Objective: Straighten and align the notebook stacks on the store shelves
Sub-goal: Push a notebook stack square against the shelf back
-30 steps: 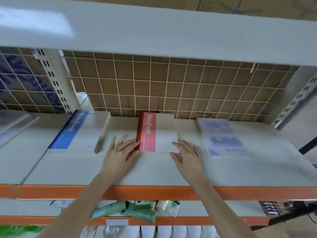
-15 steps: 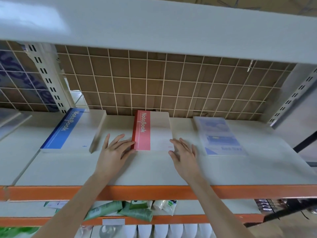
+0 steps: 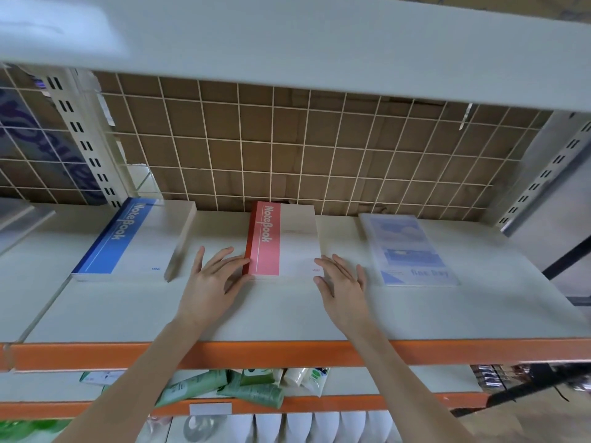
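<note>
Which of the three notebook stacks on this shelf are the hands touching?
The red-banded middle stack: left hand and right hand flank its front corners. The blue-banded stack and pale blue stack lie untouched.

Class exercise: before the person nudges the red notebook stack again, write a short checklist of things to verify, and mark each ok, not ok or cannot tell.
1. Left hand fingers touch the red notebook stack spine side: ok.
2. Right hand flat at its front right corner: ok.
3. Red stack's back edge reaches the wire grid: cannot tell.
4. Blue notebook stack lies parallel to the red: not ok.
5. Gap to the pale blue stack: ok.
</note>
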`<state>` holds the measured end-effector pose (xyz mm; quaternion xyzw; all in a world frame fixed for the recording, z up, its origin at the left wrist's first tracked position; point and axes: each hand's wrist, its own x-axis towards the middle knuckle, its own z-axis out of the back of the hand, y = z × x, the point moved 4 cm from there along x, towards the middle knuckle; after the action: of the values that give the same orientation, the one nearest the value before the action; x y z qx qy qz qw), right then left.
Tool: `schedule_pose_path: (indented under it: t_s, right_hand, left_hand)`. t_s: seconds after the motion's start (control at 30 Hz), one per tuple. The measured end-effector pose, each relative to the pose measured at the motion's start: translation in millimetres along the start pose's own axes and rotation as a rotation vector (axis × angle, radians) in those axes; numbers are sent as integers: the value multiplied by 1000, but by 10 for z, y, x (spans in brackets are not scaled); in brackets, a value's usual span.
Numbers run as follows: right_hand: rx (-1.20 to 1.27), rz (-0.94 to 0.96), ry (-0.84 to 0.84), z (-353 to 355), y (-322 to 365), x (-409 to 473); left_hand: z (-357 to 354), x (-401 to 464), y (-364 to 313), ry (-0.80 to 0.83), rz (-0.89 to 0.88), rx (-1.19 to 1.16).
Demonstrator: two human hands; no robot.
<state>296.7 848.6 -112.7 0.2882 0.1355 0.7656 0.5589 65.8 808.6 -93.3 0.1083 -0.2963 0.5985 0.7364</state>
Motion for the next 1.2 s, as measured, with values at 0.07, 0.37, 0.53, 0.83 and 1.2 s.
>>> schedule_pose_path:
  t_s: [0.07,0.37,0.53,0.83,1.2]
  right_hand:
    - [13,-4,6,-4,-1,0]
    - [-11,-15,5,13,1,0]
    - [-5,-19,-10,22,4,-3]
    - [-27,-35,14,33,23,-14]
    - [93,218,60,16,905,33]
  left_hand:
    - [-21,1,14,28,25,-31]
    - [-17,-14,28,33,67,-31]
    - [16,-15,8,-16,66,-44]
    - [110,4,-30,18,57,-3]
    - [982,-747,258,68,309,197]
